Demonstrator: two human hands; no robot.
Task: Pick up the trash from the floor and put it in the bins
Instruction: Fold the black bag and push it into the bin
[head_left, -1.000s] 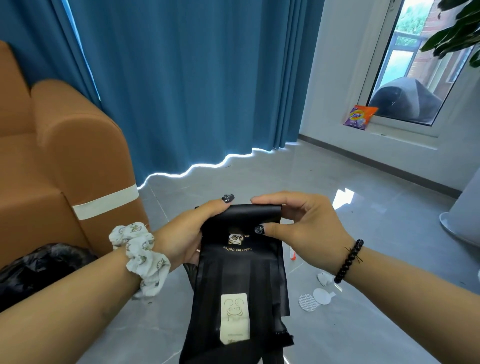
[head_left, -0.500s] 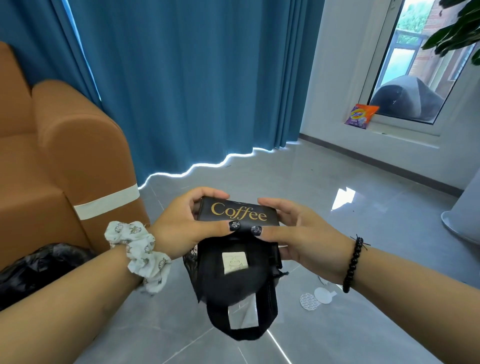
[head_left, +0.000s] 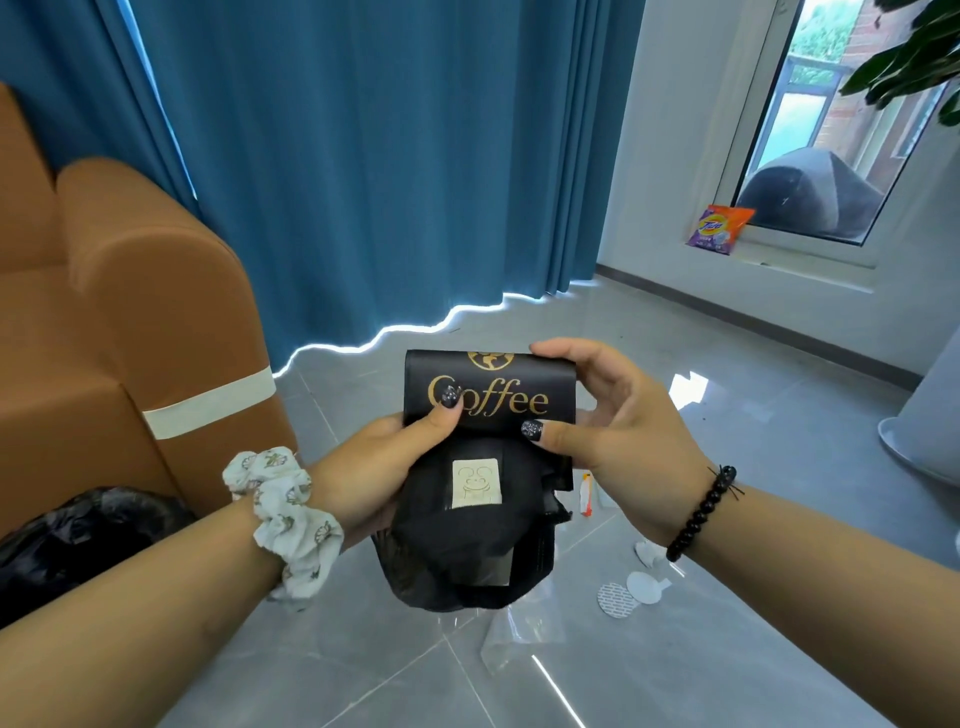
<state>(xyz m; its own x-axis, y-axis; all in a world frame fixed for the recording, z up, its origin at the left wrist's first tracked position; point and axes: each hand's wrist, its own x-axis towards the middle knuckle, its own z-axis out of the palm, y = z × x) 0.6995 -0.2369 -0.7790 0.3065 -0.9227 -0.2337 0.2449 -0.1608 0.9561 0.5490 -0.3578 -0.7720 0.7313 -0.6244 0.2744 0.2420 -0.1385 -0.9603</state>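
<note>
A black coffee bag (head_left: 488, 467) with gold "Coffee" lettering and a small cream label is held in front of me, folded over at the top, its black handles looping below. My left hand (head_left: 384, 467) grips its left side, thumb pressed on the lettering. My right hand (head_left: 618, 421) holds the right side, fingers over the top edge and thumb on the front. On the floor below lie a clear plastic wrapper (head_left: 519, 636), two round white seal lids (head_left: 631, 592), a crumpled white scrap (head_left: 647, 553) and a small white and orange piece (head_left: 587, 493).
An orange sofa (head_left: 130, 322) stands at the left with a black rubbish bag (head_left: 78, 535) beside it. Blue curtains (head_left: 389, 156) hang behind. A purple and orange detergent packet (head_left: 719, 228) sits by the window. A white rounded base (head_left: 919, 426) is at the right edge.
The long hanging bag has been folded upward into a compact bundle. The "Coffee" flap now faces me, and both hands have shifted grip on it.
</note>
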